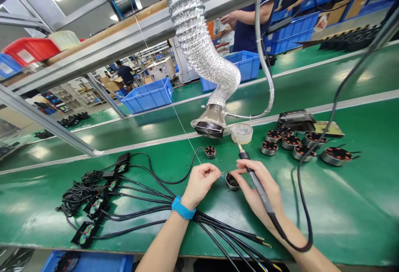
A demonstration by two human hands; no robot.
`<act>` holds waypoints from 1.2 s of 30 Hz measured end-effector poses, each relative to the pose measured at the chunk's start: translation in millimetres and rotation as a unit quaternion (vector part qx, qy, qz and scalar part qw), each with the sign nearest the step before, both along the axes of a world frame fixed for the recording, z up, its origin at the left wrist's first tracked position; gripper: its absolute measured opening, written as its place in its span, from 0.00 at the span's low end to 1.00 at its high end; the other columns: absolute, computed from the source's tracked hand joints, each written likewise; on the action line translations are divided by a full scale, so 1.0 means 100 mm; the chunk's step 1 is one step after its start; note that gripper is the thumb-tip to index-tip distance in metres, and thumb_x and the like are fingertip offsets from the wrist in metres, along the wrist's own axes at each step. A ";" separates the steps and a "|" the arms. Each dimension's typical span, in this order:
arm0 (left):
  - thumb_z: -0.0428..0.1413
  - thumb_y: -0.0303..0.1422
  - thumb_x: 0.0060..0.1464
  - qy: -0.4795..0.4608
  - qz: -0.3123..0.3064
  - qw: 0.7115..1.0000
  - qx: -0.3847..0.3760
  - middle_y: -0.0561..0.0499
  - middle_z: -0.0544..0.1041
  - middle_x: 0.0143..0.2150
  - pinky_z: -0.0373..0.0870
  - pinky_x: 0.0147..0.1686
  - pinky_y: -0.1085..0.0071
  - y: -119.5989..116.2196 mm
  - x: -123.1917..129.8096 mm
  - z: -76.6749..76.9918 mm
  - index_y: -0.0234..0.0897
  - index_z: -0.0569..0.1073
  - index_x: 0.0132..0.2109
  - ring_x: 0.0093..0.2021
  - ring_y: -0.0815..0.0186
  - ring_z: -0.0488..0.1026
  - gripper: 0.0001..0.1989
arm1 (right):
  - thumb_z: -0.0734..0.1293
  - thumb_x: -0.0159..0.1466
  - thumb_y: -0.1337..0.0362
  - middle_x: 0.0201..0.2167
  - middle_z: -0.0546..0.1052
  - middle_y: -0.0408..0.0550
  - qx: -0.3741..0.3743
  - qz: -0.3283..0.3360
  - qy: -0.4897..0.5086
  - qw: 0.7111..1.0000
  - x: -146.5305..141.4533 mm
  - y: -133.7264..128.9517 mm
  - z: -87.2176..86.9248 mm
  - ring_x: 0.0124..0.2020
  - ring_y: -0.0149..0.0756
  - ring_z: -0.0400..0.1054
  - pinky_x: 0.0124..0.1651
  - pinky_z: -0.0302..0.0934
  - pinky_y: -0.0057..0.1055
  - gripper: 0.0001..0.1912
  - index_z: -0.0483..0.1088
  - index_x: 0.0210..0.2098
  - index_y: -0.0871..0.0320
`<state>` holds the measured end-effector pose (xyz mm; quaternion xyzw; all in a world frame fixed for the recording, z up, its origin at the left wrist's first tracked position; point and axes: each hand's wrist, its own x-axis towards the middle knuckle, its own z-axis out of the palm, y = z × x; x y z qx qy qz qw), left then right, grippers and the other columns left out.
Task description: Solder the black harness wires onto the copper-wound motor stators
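Note:
My left hand [201, 182], with a blue band at the wrist, is closed in a pinch. A thin solder wire [187, 135] runs down from above into it, and fine coloured wire ends [222, 175] show at its fingertips. My right hand [262, 187] grips a soldering iron [257, 185] whose tip points up and away, near a round tub [242, 133]. The right thumb and forefinger tips are at a small round motor stator [232, 182], lying on the green bench between my hands. Whether they pinch its leads cannot be made out.
Black cables [146, 211] with open housings [95, 205] spread across the left, passing under my left wrist. Several round motor parts [291, 141] sit at right. A fume duct [212, 122] hangs ahead. The iron's cord [301, 189] loops at right. Co-workers stand beyond blue bins [149, 95].

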<state>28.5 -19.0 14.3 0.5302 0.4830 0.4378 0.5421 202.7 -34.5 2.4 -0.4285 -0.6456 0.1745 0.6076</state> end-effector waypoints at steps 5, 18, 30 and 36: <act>0.61 0.39 0.49 0.032 -0.010 0.999 -0.009 0.58 0.63 0.20 0.49 0.22 0.75 0.13 0.00 -0.07 0.32 0.74 0.31 0.20 0.76 0.53 0.13 | 0.65 0.70 0.56 0.25 0.75 0.42 -0.096 -0.012 0.036 0.995 0.20 0.02 0.04 0.24 0.31 0.71 0.30 0.67 0.28 0.12 0.74 0.48 0.54; 0.60 0.35 0.50 0.048 -0.026 0.998 0.021 0.53 0.69 0.26 0.56 0.28 0.74 0.19 0.01 -0.09 0.31 0.74 0.30 0.27 0.72 0.61 0.10 | 0.62 0.71 0.55 0.17 0.68 0.41 -0.105 0.018 0.059 0.993 0.20 0.00 -0.07 0.16 0.29 0.62 0.18 0.53 0.27 0.15 0.74 0.36 0.57; 0.59 0.34 0.50 0.046 -0.020 0.998 0.032 0.52 0.70 0.26 0.59 0.30 0.74 0.18 0.01 -0.06 0.31 0.73 0.30 0.28 0.71 0.63 0.08 | 0.63 0.70 0.56 0.16 0.68 0.40 -0.107 0.035 0.054 0.992 0.19 -0.02 -0.06 0.14 0.27 0.58 0.16 0.52 0.26 0.14 0.74 0.35 0.57; 0.59 0.33 0.49 0.047 -0.020 0.998 0.030 0.52 0.70 0.26 0.59 0.31 0.74 0.17 0.01 -0.06 0.31 0.73 0.30 0.29 0.71 0.63 0.08 | 0.64 0.70 0.57 0.14 0.65 0.37 -0.094 0.015 0.099 0.991 0.16 -0.02 -0.03 0.13 0.26 0.58 0.16 0.52 0.24 0.12 0.74 0.35 0.56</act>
